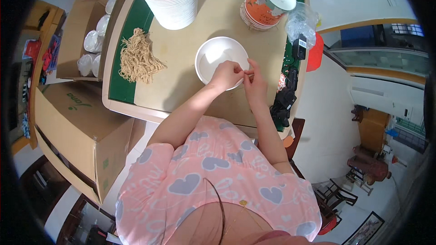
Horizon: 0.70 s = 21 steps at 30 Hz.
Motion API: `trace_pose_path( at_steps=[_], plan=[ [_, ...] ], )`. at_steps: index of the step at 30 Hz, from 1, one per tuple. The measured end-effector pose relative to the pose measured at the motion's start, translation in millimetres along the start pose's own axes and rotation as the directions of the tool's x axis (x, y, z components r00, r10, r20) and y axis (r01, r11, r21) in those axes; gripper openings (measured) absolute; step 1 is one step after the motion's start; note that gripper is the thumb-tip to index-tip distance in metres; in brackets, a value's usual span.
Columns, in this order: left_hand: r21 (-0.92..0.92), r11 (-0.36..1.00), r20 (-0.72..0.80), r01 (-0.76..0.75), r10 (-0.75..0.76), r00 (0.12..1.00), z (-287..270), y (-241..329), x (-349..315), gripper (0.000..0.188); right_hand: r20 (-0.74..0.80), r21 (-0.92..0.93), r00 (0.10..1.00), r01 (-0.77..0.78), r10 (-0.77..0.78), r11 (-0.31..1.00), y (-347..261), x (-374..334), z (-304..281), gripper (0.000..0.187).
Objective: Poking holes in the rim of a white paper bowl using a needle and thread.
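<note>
Head | left fingers [237, 68], right fingers [252, 71] pinched, hold unclear | at bowl [213, 56] rim, inside table edge [136, 111]

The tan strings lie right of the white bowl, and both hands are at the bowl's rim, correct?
Wrong side: the tan strings lie left of the white bowl in the head view. The left hand and right hand are at the bowl's rim.

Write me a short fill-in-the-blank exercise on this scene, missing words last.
The left hand and right hand meet at the edge of a tub coloured ____.
A heap of string lies to the tub's ____.
Compared with the taller stack, the shorter stack stands to the ____.
The pink garment is patterned with greyish ____.

Missing words: white; left; right; hearts
</note>
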State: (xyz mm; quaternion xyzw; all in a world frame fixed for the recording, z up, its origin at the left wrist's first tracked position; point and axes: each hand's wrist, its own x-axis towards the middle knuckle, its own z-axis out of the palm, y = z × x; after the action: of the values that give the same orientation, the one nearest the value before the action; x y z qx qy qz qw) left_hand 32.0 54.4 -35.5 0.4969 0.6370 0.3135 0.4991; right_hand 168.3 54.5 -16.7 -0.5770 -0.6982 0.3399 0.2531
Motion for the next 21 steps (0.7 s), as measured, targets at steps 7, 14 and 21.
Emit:
trace_pose_path(
  at_steps=[7,14,21],
  plan=[
    [-0.324,0.939,0.028,0.114,-0.111,0.993,10.4,-21.3,16.5,0.019,-0.053,0.189,0.998,-0.017,0.027,0.982,2.1,-1.2,3.2,0.034],
    [-0.754,0.346,0.497,0.559,-0.258,0.829,-0.7,-20.7,24.1,0.013,-0.077,0.114,0.996,0.055,-0.047,0.992,21.3,2.1,1.3,0.013],
    [-0.651,0.514,0.461,0.558,-0.316,0.830,-8.9,-4.6,18.5,0.017,-0.035,0.279,0.996,-0.068,0.081,0.958,10.0,3.5,-12.1,0.007]
  ],
)
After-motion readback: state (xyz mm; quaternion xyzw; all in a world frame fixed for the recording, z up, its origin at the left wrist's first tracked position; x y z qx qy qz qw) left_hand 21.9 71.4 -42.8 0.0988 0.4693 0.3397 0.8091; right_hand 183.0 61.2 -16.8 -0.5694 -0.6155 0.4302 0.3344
